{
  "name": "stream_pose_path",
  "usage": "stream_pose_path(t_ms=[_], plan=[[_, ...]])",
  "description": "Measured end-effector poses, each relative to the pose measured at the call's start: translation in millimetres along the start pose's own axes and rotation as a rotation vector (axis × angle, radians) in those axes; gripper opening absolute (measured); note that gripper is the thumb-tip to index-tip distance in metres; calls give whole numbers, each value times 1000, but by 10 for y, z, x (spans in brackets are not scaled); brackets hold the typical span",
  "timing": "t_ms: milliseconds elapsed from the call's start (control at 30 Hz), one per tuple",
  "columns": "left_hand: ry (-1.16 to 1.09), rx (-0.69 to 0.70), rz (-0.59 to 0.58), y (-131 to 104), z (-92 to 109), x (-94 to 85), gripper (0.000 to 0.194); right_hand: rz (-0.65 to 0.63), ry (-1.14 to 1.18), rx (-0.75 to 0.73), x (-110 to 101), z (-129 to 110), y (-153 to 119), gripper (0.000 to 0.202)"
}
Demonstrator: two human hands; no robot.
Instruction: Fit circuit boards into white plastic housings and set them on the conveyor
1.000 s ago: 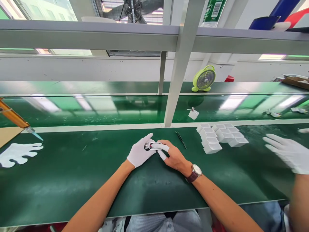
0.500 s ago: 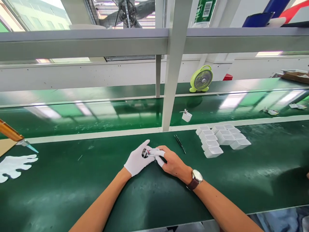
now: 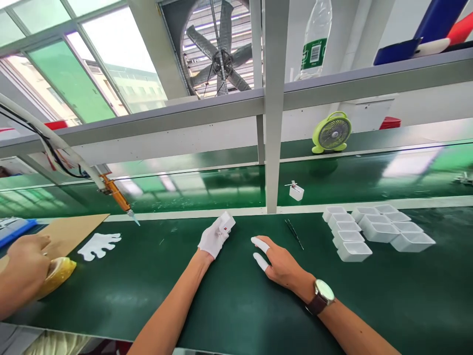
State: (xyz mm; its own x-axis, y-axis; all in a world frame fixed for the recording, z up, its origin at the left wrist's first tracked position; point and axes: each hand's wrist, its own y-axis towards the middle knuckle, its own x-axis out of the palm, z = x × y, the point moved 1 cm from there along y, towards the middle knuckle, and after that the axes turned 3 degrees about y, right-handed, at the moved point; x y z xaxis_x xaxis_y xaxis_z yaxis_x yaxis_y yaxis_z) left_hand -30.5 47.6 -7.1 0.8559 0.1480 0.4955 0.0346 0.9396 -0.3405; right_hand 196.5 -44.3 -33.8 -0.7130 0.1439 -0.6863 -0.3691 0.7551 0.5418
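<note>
My left hand (image 3: 212, 241), in a white glove, grips a small white plastic case (image 3: 227, 223) above the green bench. A tiny red spot shows on the case; its inside is turned from view. To the right, my right hand (image 3: 283, 261) is apart from the case, thumb and forefinger spread, with white finger cots on both and nothing between them. Black tweezers (image 3: 294, 234) lie on the bench just beyond my right hand. Further right stand several open white plastic boxes (image 3: 354, 251) in rows.
A co-worker's hand (image 3: 27, 266) at the left holds a yellow rounded thing (image 3: 61, 276). Near it are a white glove (image 3: 99, 245), brown board (image 3: 74, 234) and hanging orange dispenser (image 3: 117, 195). Behind the upright post (image 3: 274, 123) are another white case (image 3: 296, 192) and a green fan (image 3: 332, 133).
My right hand has let go of the white case and drawn away to the right. My left hand has tilted the case up. The view has shifted left, bringing in a co-worker's hand.
</note>
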Motion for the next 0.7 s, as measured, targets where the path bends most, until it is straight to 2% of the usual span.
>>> stream_pose_path(t_ms=[233,500,700], plan=[[-49,-29,49,27,-1,15,18,-34,-8,-15,-50,-45,21,44],[7,-4,15,39,-3,0,18,-64,-11,-9,-21,-6,-7,41],[197,62,-122,-97,-57,29,42,7,26,56,-21,8,-16,44]])
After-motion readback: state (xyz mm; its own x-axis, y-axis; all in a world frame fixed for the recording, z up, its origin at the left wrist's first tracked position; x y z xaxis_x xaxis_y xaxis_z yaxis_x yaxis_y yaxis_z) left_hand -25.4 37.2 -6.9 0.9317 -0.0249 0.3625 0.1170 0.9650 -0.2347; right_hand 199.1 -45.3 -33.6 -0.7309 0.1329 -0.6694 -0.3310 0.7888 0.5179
